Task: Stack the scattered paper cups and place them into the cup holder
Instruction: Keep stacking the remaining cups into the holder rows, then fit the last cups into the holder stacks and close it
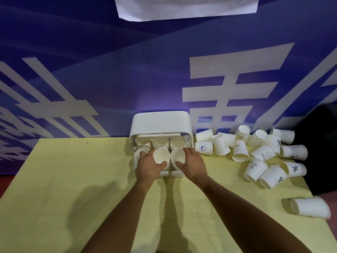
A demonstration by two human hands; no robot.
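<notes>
Scene: two bare arms are reaching forward across a yellow table (pixel 73 198) towards a blue banner (pixel 91 70) that is hanging behind it.
Cup holder: a white cup holder (pixel 175 173) is sitting at the table's far edge with its lid (pixel 161 123) raised; white cups are filling the back row and the front row.
Left hand: the left hand (pixel 149 165) is curling round the middle cup (pixel 161 156) of the front row, fingers on its left side, thumb on its near side.
Right hand: the right hand (pixel 193 161) is gripping the right cup (pixel 177 156) of the front row in the same way, thumb near, fingers on the far side.
Loose cups: many scattered cups (pixel 255 154) are lying tumbled just beside the holder on the right; a lone cup (pixel 310 208) is lying on its side nearer the table's right edge.
Step in hand: both hands seem to be seating cups into the front slots; how many are nested in each is not showing.
Doing it well: keeping each cup upright and pressing straight down should be helping it settle; squeezing lightly should be sparing the thin paper rims.
Risk: tilting one cup may be jamming it against its neighbour, since the two are almost touching.
</notes>
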